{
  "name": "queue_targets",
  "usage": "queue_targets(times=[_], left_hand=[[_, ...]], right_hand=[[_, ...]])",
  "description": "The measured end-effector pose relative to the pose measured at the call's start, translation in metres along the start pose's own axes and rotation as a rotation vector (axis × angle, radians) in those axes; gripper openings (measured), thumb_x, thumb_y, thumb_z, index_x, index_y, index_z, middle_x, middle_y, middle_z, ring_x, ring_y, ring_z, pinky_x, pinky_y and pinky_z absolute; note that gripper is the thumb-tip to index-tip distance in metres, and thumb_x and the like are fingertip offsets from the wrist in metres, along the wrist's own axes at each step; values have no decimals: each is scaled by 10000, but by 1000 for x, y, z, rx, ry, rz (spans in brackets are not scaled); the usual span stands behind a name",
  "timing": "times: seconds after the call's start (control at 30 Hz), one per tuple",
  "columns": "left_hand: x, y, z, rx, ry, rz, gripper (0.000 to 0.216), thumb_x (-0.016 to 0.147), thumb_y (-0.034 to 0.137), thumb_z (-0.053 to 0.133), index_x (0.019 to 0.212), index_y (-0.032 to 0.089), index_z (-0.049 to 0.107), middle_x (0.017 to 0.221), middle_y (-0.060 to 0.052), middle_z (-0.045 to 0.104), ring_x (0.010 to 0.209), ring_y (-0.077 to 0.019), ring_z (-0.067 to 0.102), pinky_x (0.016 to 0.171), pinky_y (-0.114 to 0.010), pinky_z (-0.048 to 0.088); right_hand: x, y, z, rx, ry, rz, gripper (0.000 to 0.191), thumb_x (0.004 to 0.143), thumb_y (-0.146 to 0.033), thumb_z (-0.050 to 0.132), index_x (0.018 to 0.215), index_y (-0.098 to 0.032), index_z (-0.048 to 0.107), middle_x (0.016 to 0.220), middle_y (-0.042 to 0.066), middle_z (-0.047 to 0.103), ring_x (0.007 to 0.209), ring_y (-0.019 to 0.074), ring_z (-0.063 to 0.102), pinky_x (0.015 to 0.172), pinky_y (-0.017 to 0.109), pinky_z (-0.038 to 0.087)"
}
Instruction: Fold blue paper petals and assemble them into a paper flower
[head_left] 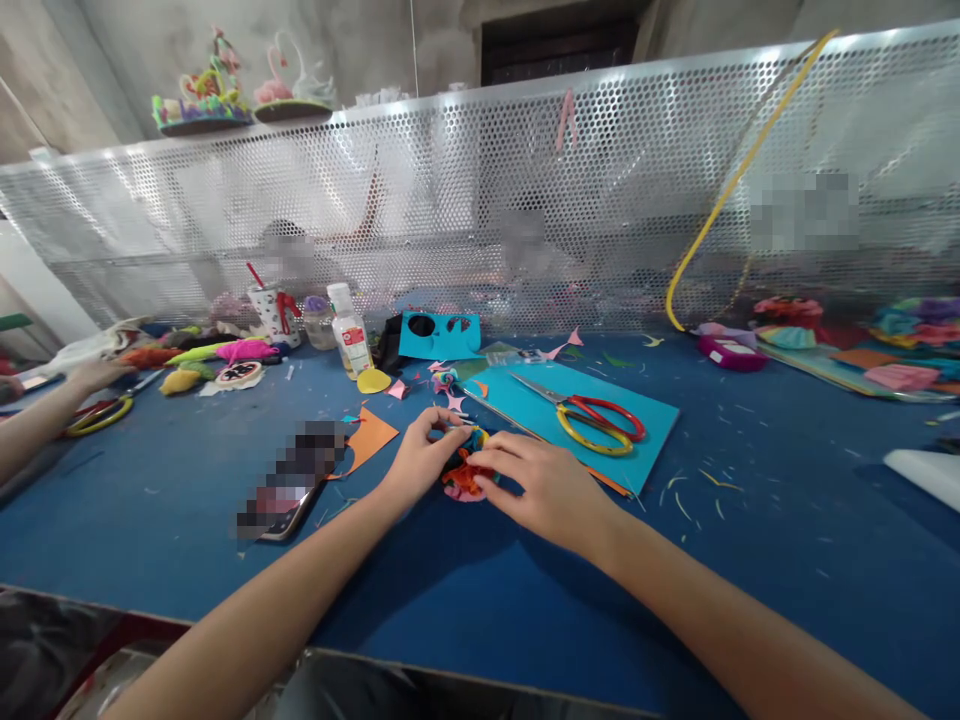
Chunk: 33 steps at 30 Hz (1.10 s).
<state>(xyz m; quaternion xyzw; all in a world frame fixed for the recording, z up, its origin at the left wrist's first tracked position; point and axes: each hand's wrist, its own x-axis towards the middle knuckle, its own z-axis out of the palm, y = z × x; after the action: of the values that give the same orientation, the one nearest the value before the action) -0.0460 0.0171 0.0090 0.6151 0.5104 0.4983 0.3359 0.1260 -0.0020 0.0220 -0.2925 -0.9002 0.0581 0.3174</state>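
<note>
Between my hands, low over the blue table, is a small ruffled craft piece (pixel 466 478) in orange, pink, blue and yellow. My left hand (pixel 429 448) pinches its upper left edge with thumb and forefinger. From the other side, my right hand (pixel 529 482) has its curled fingers on the orange part, and the fingers hide much of the piece. Just beyond my right hand, scissors (pixel 596 420) with one red and one yellow handle lie on a sheet of light blue foam or card (pixel 645 400). A cut orange sheet (pixel 371 440) lies left of my left hand.
A phone (pixel 296 485) lies left of my forearm. Behind stand a white-capped bottle (pixel 349 335) and a patterned cup (pixel 268 310). A perforated metal screen (pixel 450 200) closes off the back. Another person's hand (pixel 97 375) is at far left, near yellow-handled scissors (pixel 101 418).
</note>
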Motion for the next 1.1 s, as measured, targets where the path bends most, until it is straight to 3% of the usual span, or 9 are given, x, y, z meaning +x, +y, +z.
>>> queue_targets(times=[0.3, 0.5, 0.67, 0.77, 0.83, 0.9, 1.0, 1.1], left_hand=[[-1, 1, -1, 43, 0, 13, 170, 717, 326, 602, 753, 174, 535, 692, 9, 510, 633, -121, 460, 560, -223, 373], [-5, 5, -1, 123, -42, 149, 163, 828, 323, 453, 779, 187, 528, 809, -24, 522, 777, -159, 495, 708, -266, 401], [-8, 5, 0, 221, -77, 241, 139, 829, 310, 459, 851, 192, 529, 866, -43, 530, 867, -196, 480, 811, -321, 366], [-7, 3, 0, 249, -93, 257, 147, 851, 302, 423, 874, 192, 517, 877, -44, 525, 873, -192, 484, 816, -320, 367], [-5, 2, 0, 252, -110, 257, 155, 861, 304, 404, 879, 191, 510, 873, -44, 524, 862, -187, 490, 805, -314, 379], [-4, 1, -1, 248, -124, 250, 161, 867, 305, 391, 886, 191, 503, 867, -44, 523, 849, -184, 495, 783, -306, 392], [-3, 1, -2, 244, -139, 237, 172, 870, 306, 381, 905, 187, 500, 882, -46, 528, 830, -177, 505, 749, -295, 409], [-2, 0, -3, 243, -141, 228, 187, 871, 315, 378, 919, 186, 504, 882, -41, 537, 815, -169, 514, 734, -284, 418]], right_hand=[[-1, 0, 3, -93, -34, -77, 225, 869, -261, 451, 969, -227, 650, 938, 66, 611, 836, 184, 577, 700, 311, 464], [-2, 1, 4, -24, 2, -40, 236, 861, -249, 452, 983, -226, 653, 929, 69, 598, 843, 182, 565, 719, 307, 475], [-1, -2, 4, 184, -4, 68, 244, 857, -196, 429, 924, -214, 663, 878, 46, 612, 787, 157, 575, 702, 278, 478], [2, 2, 1, 352, 62, 156, 234, 858, -212, 435, 932, -221, 658, 891, 42, 634, 817, 166, 584, 721, 287, 475], [4, 9, -1, 448, 128, 298, 216, 857, -259, 447, 939, -219, 643, 914, 47, 631, 822, 175, 584, 713, 302, 475], [5, 18, -1, 556, 151, 490, 224, 844, -311, 476, 1012, -227, 597, 1049, 57, 596, 950, 199, 555, 805, 342, 452], [4, 27, 3, 645, 71, 594, 354, 831, -374, 496, 1152, -226, 500, 1227, 97, 511, 1072, 231, 510, 855, 398, 441], [2, 26, 7, 766, -67, 625, 385, 837, -419, 475, 1165, -217, 497, 1166, 112, 560, 993, 223, 572, 752, 364, 510]])
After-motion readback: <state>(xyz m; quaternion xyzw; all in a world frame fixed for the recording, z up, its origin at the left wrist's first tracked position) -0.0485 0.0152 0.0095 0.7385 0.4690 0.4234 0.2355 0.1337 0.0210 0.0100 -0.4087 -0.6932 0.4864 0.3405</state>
